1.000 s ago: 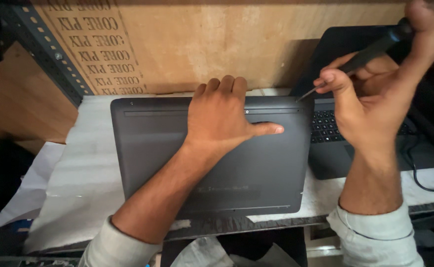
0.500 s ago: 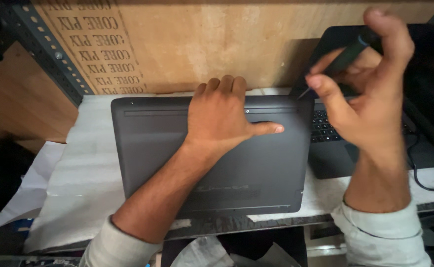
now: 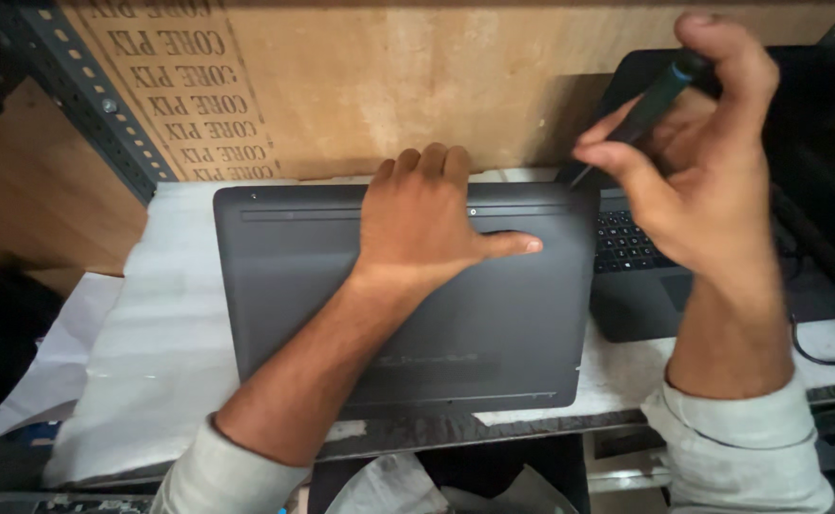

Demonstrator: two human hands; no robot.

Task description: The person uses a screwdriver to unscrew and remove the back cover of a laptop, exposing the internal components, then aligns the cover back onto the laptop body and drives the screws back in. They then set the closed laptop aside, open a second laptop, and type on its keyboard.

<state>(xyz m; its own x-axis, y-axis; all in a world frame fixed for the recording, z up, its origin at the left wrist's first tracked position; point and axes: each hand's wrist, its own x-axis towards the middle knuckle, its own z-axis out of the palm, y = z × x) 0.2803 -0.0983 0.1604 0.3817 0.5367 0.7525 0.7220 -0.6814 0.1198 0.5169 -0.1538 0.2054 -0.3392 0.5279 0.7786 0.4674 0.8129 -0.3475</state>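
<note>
The dark grey laptop [image 3: 408, 295] lies closed and bottom-up on the counter [image 3: 160, 333], its long axis running left to right along the counter and its back edge close to the counter's rear edge, its front edge near the front one. The left hand [image 3: 427, 224] rests flat on the upper middle of the casing, fingers spread forward and thumb stretched to the right, pressing it down rather than gripping anything. Above the laptop's rear right corner the right hand [image 3: 698, 162] holds a slim dark screwdriver [image 3: 641, 109] pinched between thumb and forefinger, the other fingers curled loosely around the handle. Against the pictures from a second ago, the right hand has turned the tool over between its fingers: the handle now sits higher and the shaft slants down and to the left, its tip just above that corner, seemingly not touching it, while the left hand and the laptop have not shifted. That suggests the tool is being readied at the corner of the casing. To the right, just beside the first, an open black laptop [image 3: 646, 276] shows its keyboard, with a cable trailing near the counter's right edge. A printed cardboard sheet [image 3: 341, 86] stands along the back.
</note>
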